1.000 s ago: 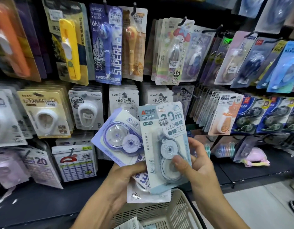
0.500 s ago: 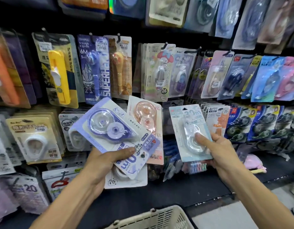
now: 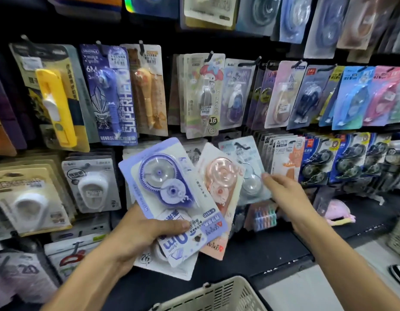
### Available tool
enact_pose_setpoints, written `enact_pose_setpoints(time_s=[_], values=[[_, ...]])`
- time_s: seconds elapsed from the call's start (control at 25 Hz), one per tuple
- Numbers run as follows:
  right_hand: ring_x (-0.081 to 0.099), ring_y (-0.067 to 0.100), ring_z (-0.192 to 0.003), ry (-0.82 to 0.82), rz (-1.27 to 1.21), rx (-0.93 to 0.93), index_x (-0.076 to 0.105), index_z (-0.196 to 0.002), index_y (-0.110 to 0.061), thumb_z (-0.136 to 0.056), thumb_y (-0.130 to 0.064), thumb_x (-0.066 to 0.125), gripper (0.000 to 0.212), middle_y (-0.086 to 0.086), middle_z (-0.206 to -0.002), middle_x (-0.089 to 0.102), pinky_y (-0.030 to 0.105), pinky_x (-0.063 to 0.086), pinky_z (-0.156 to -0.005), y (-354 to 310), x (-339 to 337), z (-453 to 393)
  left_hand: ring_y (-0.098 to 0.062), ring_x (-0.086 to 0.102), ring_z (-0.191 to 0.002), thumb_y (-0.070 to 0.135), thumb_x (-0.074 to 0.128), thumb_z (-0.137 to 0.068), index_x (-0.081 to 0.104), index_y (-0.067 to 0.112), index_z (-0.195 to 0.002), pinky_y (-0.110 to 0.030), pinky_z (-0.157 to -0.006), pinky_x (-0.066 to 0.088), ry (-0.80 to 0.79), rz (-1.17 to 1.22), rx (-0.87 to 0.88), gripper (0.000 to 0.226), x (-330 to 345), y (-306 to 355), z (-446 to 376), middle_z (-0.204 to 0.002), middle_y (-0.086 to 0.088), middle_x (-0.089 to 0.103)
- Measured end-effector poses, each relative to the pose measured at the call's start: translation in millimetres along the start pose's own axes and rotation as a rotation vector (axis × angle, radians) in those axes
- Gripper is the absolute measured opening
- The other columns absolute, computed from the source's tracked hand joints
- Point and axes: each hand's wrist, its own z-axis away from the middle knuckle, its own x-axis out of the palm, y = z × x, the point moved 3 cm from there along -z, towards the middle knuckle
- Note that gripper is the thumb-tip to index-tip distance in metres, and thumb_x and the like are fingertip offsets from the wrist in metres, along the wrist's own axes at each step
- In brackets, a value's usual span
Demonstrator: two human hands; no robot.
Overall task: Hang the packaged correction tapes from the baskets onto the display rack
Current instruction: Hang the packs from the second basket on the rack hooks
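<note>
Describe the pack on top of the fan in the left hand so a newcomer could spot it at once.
Find the left hand low in the middle, in front of the display rack, gripping a fan of packs. The front one is the purple pack, with a toothed purple wheel under clear plastic. The pink pack lies behind it.

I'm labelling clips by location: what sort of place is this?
Most likely a stationery shop aisle: a display rack of hook-hung packaged correction tapes, some price-stickered, and a plastic shopping basket below.
</note>
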Motion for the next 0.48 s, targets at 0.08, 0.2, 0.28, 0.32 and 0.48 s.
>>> enact_pose_setpoints(time_s=[0.08,0.2,0.28,0.32,0.48], values=[[0.053,0.013,-0.128,-0.135,0.039,-0.179,0.048,-0.143,-0.033,-0.081,-0.063,0.071,0.073,-0.007,-0.148,0.050,0.039,0.045,-0.103,-21,1,7,-0.023,0.077,-0.095,0.002,0.092,-0.057,0.078,0.028,-0.099,-0.031,-0.077,0.062,-0.059,-0.171,0.000,0.051,2,1,-2,-0.103,-0.006,0.080],[0.070,0.013,-0.100,-0.609,-0.254,-0.240,0.057,-0.133,-0.031,-0.074,-0.026,0.090,0.068,-0.003,-0.113,0.074,0.033,0.058,-0.085,-39,6,15,-0.020,0.077,-0.090,0.009,0.088,-0.060,0.076,0.025,-0.101,-0.033,-0.076,0.061,-0.130,-0.375,-0.057,0.046,6,-3,-3,-0.099,-0.003,0.080],[0.072,0.015,-0.090,-0.712,-0.046,-0.265,0.067,-0.118,-0.022,-0.070,-0.017,0.088,0.053,0.002,-0.103,0.077,0.039,0.060,-0.086,-37,4,18,-0.022,0.077,-0.080,0.002,0.088,-0.062,0.073,0.016,-0.103,-0.031,-0.066,0.061,-0.136,-0.360,-0.078,0.046,4,-5,-5,-0.096,-0.009,0.080],[0.072,0.018,-0.090,-0.772,0.046,-0.257,0.070,-0.111,-0.019,-0.071,-0.015,0.087,0.044,0.005,-0.103,0.077,0.040,0.060,-0.087,-34,4,21,-0.022,0.077,-0.077,-0.002,0.089,-0.062,0.072,0.016,-0.103,-0.029,-0.062,0.060,-0.128,-0.329,-0.086,0.047,4,-5,-5,-0.095,-0.010,0.080],[0.075,0.018,-0.094,-0.950,0.269,-0.231,0.076,-0.094,-0.023,-0.080,-0.023,0.086,0.018,-0.001,-0.099,0.079,0.024,0.058,-0.075,-16,-1,30,-0.022,0.076,-0.069,-0.010,0.089,-0.061,0.070,0.011,-0.104,-0.028,-0.056,0.059,0.091,-0.202,-0.061,0.051,5,-2,-13,-0.091,-0.011,0.080]])
